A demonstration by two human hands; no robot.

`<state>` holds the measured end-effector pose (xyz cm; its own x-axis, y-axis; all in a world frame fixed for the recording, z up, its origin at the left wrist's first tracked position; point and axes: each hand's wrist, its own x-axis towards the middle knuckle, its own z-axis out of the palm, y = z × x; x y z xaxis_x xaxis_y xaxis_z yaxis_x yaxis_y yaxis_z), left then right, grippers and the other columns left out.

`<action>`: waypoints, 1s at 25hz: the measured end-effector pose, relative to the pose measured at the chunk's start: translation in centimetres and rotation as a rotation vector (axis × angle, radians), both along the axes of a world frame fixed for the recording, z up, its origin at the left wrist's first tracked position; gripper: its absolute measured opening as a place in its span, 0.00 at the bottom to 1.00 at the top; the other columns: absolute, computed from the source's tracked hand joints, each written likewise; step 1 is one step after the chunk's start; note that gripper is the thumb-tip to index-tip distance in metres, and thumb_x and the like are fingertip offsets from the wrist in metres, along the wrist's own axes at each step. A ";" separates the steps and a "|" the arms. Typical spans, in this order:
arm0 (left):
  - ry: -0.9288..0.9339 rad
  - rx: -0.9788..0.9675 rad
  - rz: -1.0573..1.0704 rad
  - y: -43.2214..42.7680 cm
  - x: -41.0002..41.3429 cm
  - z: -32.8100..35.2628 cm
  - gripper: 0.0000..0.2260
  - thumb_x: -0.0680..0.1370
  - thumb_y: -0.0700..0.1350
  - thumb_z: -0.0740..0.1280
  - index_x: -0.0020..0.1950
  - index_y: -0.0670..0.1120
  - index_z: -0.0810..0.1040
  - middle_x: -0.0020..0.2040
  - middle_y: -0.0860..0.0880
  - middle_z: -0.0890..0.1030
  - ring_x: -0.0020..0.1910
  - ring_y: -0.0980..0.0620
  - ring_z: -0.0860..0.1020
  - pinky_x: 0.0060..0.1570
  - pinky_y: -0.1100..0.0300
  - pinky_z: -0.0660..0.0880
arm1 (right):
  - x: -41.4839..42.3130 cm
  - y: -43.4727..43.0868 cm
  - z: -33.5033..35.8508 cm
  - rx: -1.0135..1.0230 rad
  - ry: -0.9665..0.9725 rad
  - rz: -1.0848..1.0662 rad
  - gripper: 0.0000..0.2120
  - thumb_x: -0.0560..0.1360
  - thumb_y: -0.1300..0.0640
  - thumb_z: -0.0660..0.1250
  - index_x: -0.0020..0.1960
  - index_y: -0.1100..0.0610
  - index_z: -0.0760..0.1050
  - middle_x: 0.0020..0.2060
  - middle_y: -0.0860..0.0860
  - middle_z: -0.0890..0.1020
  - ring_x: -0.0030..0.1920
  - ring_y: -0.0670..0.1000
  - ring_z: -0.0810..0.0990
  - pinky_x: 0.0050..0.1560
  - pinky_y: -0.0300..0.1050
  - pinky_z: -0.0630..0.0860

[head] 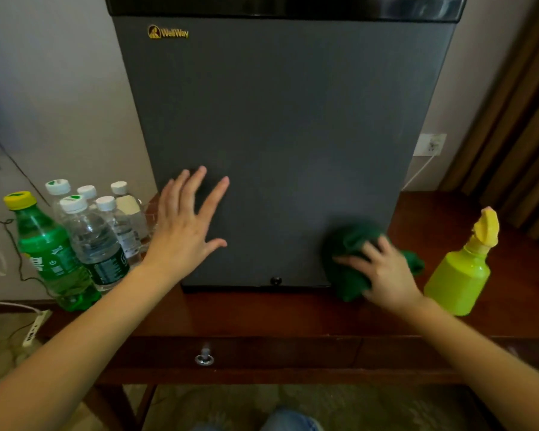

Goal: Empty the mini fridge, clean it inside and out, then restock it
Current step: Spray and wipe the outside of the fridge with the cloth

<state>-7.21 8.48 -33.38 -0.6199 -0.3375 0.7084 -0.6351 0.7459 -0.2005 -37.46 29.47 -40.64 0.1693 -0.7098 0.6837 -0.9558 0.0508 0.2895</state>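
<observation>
A dark grey mini fridge (287,119) stands on a wooden table (262,315) with its door closed. My left hand (184,225) lies flat against the lower left of the door, fingers spread. My right hand (383,272) presses a crumpled green cloth (346,259) against the door's lower right corner, fingers over the cloth. Left of the fridge stand a green soda bottle (47,250) with a yellow cap and several clear water bottles (97,234).
A lime-green spray bottle (461,275) with a yellow nozzle stands on the table right of the fridge. A wall socket (430,144) and brown curtain (517,126) are behind it. A power strip (35,328) and cables lie at the left. The table has a drawer pull (204,357).
</observation>
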 end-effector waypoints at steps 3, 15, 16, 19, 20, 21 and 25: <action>-0.117 -0.040 0.055 -0.7 0.3 -1.3 0.58 0.59 0.55 0.81 0.78 0.51 0.46 0.76 0.39 0.50 0.74 0.36 0.50 0.73 0.43 0.43 | -0.5 2.1 -5.0 0.211 0.010 -0.091 0.36 0.52 0.55 0.81 0.60 0.47 0.78 0.58 0.52 0.74 0.54 0.59 0.70 0.44 0.57 0.80; -0.084 -0.049 0.046 -0.8 0.0 -1.7 0.58 0.59 0.54 0.81 0.78 0.52 0.46 0.76 0.40 0.50 0.74 0.36 0.50 0.72 0.46 0.38 | 3.3 -3.1 10.8 -0.195 0.020 -0.024 0.29 0.65 0.59 0.72 0.66 0.49 0.75 0.58 0.57 0.77 0.51 0.65 0.72 0.47 0.55 0.74; -0.071 -0.054 0.042 -0.9 0.0 -1.7 0.57 0.59 0.53 0.81 0.78 0.51 0.47 0.76 0.40 0.50 0.74 0.36 0.50 0.72 0.47 0.38 | 4.5 -3.3 7.5 -0.085 0.067 -0.010 0.33 0.61 0.60 0.73 0.66 0.48 0.75 0.58 0.56 0.78 0.50 0.64 0.73 0.46 0.54 0.75; -0.064 -0.065 0.048 -0.9 0.0 -1.7 0.57 0.59 0.52 0.81 0.78 0.51 0.48 0.76 0.38 0.51 0.74 0.35 0.50 0.73 0.44 0.41 | 8.6 -5.5 0.1 0.168 0.092 0.030 0.32 0.60 0.57 0.69 0.64 0.46 0.76 0.57 0.50 0.78 0.50 0.59 0.72 0.44 0.49 0.76; -0.060 -0.070 0.049 -0.8 0.0 -1.7 0.56 0.59 0.52 0.81 0.78 0.51 0.49 0.76 0.38 0.51 0.74 0.35 0.50 0.73 0.42 0.43 | 9.6 -6.3 -1.0 0.205 0.069 0.038 0.31 0.62 0.56 0.68 0.65 0.46 0.75 0.57 0.50 0.77 0.51 0.58 0.70 0.45 0.48 0.75; -0.052 -0.068 0.047 -0.8 -0.1 -1.6 0.55 0.59 0.51 0.81 0.78 0.51 0.51 0.76 0.38 0.52 0.74 0.35 0.50 0.72 0.41 0.44 | 9.8 -6.4 -1.7 0.243 0.055 0.032 0.31 0.62 0.56 0.68 0.65 0.46 0.74 0.58 0.50 0.77 0.52 0.57 0.70 0.46 0.49 0.76; -0.048 -0.054 0.049 -0.7 -0.1 -1.6 0.54 0.59 0.50 0.82 0.77 0.49 0.53 0.76 0.37 0.52 0.74 0.34 0.50 0.73 0.48 0.36 | 4.8 -1.1 -5.0 0.468 -0.046 0.004 0.34 0.55 0.54 0.75 0.61 0.44 0.77 0.56 0.46 0.76 0.55 0.54 0.72 0.45 0.50 0.80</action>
<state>-7.32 7.80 -34.95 -0.6369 -0.3303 0.6966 -0.6596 0.7012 -0.2706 -32.67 28.39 -45.64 0.1491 -0.9430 0.2974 -0.9682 -0.0782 0.2374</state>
